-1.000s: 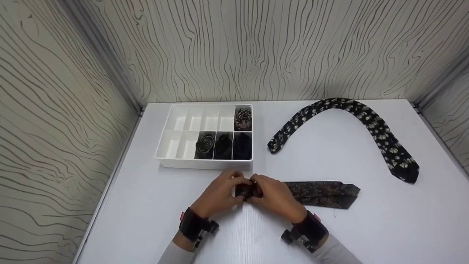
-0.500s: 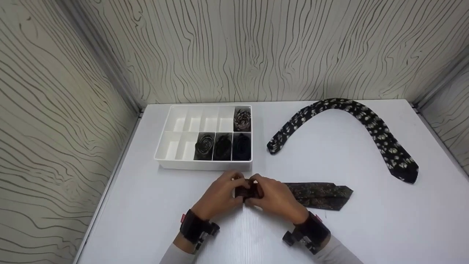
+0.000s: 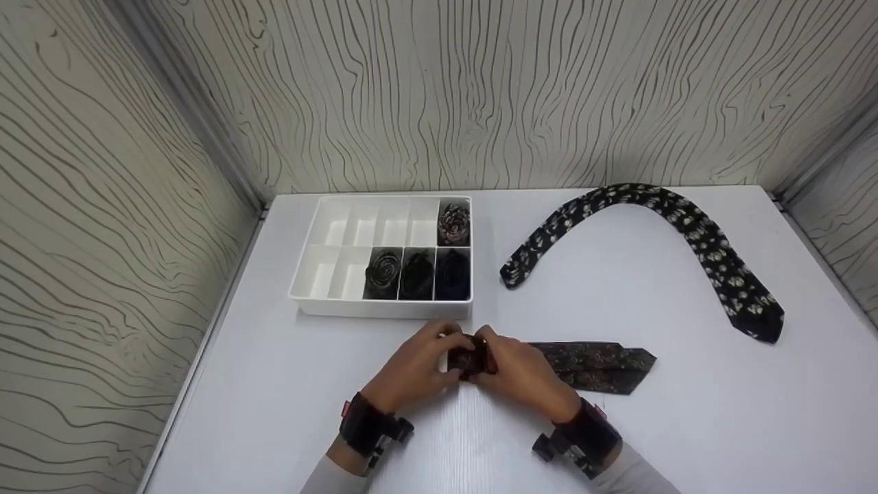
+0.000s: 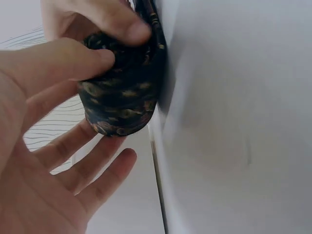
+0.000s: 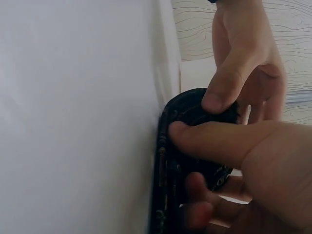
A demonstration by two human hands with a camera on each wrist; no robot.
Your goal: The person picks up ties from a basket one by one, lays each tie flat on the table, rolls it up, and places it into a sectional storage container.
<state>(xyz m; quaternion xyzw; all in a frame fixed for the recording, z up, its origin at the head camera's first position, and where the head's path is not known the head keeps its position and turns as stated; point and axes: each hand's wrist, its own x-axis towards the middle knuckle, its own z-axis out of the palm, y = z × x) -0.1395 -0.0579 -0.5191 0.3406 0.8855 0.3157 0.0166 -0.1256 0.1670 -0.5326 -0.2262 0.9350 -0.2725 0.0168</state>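
A dark patterned necktie lies partly rolled up in front of the box, its flat end stretching to the right in the head view. My left hand holds the left side of the roll between thumb and fingers. On the opposite side, my right hand grips the same roll, thumb near and fingers far. Seen from the left wrist, the roll stands on its edge against the white table, thumbs on its coiled side. From the right wrist, the strip runs off the roll along the table.
Behind my hands stands a white divided box, with several rolled neckties in compartments at its right and front. A black necktie with pale flowers curves across the back right of the table. Wood-patterned walls enclose the table.
The necktie's flat end has drawn leftward and shortened on the table as the roll turned. Both hands have shifted very slightly right. The box and the flowered necktie rest in place.
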